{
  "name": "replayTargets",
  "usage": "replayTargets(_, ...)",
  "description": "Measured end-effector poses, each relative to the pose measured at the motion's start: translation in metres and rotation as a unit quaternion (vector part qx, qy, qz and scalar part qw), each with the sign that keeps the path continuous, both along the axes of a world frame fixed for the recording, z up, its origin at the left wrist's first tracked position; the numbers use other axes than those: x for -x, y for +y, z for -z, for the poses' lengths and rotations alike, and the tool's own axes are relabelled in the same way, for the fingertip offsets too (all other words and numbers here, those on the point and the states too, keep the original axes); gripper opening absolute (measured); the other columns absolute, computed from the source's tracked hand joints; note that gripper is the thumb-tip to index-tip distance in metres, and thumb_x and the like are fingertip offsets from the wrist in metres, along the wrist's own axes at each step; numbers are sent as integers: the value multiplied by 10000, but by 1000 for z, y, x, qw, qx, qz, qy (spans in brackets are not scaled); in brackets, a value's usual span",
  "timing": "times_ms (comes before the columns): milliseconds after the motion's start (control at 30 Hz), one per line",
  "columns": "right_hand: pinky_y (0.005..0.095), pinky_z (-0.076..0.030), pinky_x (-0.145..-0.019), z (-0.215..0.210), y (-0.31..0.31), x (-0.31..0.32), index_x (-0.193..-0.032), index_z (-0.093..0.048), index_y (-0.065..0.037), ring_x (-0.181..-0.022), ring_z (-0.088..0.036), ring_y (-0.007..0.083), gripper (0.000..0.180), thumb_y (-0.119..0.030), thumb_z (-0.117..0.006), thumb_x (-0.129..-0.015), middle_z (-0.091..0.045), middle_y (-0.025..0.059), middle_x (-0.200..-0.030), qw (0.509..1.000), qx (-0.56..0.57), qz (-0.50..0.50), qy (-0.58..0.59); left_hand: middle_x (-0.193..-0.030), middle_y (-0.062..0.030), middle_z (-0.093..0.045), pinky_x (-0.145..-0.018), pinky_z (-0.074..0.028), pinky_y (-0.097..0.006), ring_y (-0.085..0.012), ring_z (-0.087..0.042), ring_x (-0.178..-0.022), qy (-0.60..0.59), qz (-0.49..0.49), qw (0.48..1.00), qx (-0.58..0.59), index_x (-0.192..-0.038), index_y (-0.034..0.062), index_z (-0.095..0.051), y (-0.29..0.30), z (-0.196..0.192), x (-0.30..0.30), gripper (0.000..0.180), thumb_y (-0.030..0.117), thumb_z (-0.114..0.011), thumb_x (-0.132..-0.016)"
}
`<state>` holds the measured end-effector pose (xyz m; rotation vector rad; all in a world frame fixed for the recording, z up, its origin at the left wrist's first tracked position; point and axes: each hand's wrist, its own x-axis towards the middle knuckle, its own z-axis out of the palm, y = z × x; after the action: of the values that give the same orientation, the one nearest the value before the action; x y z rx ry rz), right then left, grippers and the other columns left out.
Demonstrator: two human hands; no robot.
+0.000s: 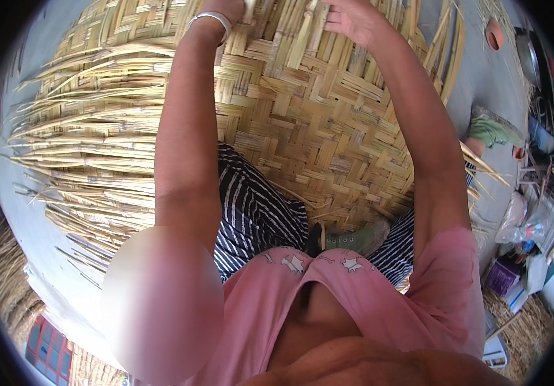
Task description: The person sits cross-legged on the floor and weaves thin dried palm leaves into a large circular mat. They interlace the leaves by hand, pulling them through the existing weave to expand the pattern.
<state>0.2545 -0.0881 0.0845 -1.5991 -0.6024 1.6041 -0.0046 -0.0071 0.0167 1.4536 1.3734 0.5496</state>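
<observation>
A large mat woven from flat, straw-coloured strips [328, 122] spreads before me, with long unwoven strip ends fanning out on its left side. My left hand [228, 8], a pale bangle on its wrist, is at the mat's far part; the upper edge cuts off its fingers. To its right, my right hand [353, 22] has its fingers curled in close together, palm partly showing. Beside those fingertips a loose pale strip [300, 42] slants over the weave. What the right fingers pinch, if anything, lies beyond the edge.
A green shoe [357, 238] and striped cloth [257, 212] are at the mat's near edge. On the right lie a clay pot [495, 35], a green cloth [492, 130], plastic bags [515, 219] and a purple box [502, 276]. Straw [10, 289] is heaped at lower left.
</observation>
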Motion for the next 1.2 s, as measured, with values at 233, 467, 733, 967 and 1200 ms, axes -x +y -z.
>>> replayTargets(233,518,-551,-917,10,4,-5,-1272,-559,18,-1091,-668,362,775,-658,-253,-1048,-672,207,-1205,966,-104,17,234,-787,-119,-727,-598,-500,-345,-188,-645,-673,-3,33,999,40,-1035,-16,-759,-18,-29,-6,257,160,-694,-860)
replayTargets(467,419,-587,-783,4,11,-8,-1507,-357,33,-1168,-649,368,736,-557,-313,-1070,-380,221,-1581,944,-68,-115,303,-1021,-81,-740,-675,-524,-269,-136,-679,-825,-58,22,991,121,-1243,14,-680,-25,-56,-4,343,177,-571,-962)
replayTargets(733,341,-605,-655,6,38,3,-1413,-455,-16,-988,-703,240,523,-355,-578,-1034,-551,189,-1385,974,-38,-147,168,-1196,-159,-710,-969,-504,-368,-252,-664,-1074,-96,15,991,96,-1356,-34,-604,-25,-52,-4,465,155,-553,-935)
replayTargets(967,328,-621,-749,7,60,4,-1267,-608,-21,-940,-706,197,426,-250,-751,-936,-697,113,-1109,977,-47,-203,44,-1330,-227,-650,-1066,-447,-374,-344,-613,-1235,24,60,998,15,-1387,-12,-585,-18,-54,-9,468,210,-481,-988)
replayTargets(1200,404,-550,-1025,9,54,25,-1316,-594,-33,-1148,-657,270,435,-185,-737,-934,-654,141,-1272,985,-49,-24,161,-1206,-165,-692,-853,-555,-345,-218,-694,-977,-9,60,995,-80,-1441,11,-531,-29,-52,-11,446,122,-507,-1010)
